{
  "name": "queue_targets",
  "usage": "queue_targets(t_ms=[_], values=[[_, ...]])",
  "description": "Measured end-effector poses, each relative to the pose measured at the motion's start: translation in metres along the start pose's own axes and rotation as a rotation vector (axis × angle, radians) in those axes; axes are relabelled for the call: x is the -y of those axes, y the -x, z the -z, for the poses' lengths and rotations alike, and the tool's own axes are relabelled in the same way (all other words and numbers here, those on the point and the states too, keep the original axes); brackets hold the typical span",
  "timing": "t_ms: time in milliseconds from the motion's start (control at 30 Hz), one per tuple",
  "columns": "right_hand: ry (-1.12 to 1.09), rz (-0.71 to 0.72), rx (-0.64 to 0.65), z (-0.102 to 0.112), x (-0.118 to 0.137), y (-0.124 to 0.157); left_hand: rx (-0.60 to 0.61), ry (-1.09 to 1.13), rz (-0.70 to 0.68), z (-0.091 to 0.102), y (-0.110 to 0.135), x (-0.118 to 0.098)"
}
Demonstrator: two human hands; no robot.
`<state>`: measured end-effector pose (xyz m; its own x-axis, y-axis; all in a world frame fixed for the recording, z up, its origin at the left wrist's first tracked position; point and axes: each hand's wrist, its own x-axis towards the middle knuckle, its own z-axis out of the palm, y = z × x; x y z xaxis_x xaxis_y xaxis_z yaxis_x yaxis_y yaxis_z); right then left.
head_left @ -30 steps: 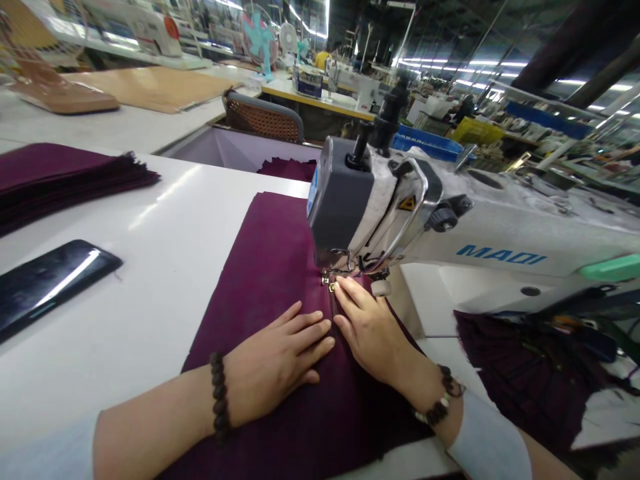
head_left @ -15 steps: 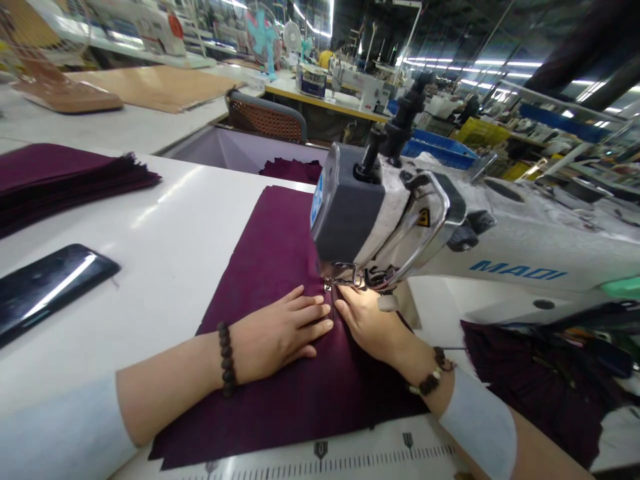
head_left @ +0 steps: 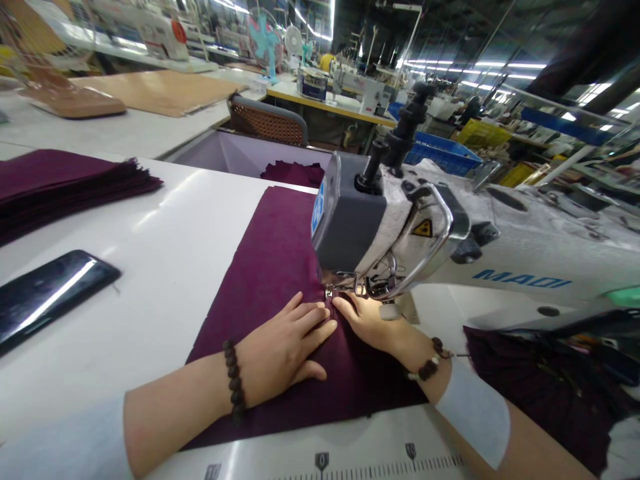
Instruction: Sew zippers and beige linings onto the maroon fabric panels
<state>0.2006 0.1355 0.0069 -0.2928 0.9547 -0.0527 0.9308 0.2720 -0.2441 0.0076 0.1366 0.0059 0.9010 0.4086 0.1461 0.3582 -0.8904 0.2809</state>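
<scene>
A dark purple fabric piece (head_left: 260,260) lies on the white sewing table, partly beneath the presser foot (head_left: 329,291) of a sewing machine (head_left: 350,207). My left hand (head_left: 285,347) rests flat on the cloth, fingers pointing at the foot and thumb apart. Right of the foot, my right hand (head_left: 375,320) lies on the same cloth with its fingers stretched out; the machine head hides some of its fingertips. Between the two hands a narrow fold or seam line runs towards the foot. The needle tip is too small to make out.
A black phone (head_left: 50,293) lies at the left, below a stack of purple cut pieces (head_left: 60,183). Gathered dark fabric (head_left: 545,393) sits at the right. Behind the table is a lilac-lined bin (head_left: 240,157) with purple cloth inside. A ruler scale (head_left: 370,470) marks the front edge.
The fabric has slid a little away from me under the presser foot, its near edge now farther from the ruler. My left thumb is spread wider; my right hand stays beside the foot.
</scene>
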Motion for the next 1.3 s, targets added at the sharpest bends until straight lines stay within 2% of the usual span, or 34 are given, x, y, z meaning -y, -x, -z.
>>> queue_targets(t_ms=[133, 267, 433, 867, 1133, 1300], values=[[0.029, 0.045, 0.008, 0.008, 0.005, 0.000, 0.016, -0.005, -0.013, 0.000, 0.001, 0.004], [0.056, 0.013, -0.001, 0.011, 0.010, 0.000, 0.011, -0.003, -0.031, 0.000, 0.003, 0.005], [0.053, 0.022, -0.031, 0.008, 0.008, 0.002, 0.017, 0.004, -0.024, 0.000, 0.002, 0.005], [0.193, 0.043, -0.008, -0.001, 0.001, -0.003, 0.007, 0.025, -0.021, 0.001, -0.002, 0.009], [0.183, 0.074, -0.027, -0.008, -0.008, -0.011, 0.006, 0.027, -0.024, 0.002, -0.006, 0.020], [0.130, 0.038, -0.093, -0.017, -0.019, -0.019, -0.011, 0.024, -0.025, 0.002, -0.009, 0.029]])
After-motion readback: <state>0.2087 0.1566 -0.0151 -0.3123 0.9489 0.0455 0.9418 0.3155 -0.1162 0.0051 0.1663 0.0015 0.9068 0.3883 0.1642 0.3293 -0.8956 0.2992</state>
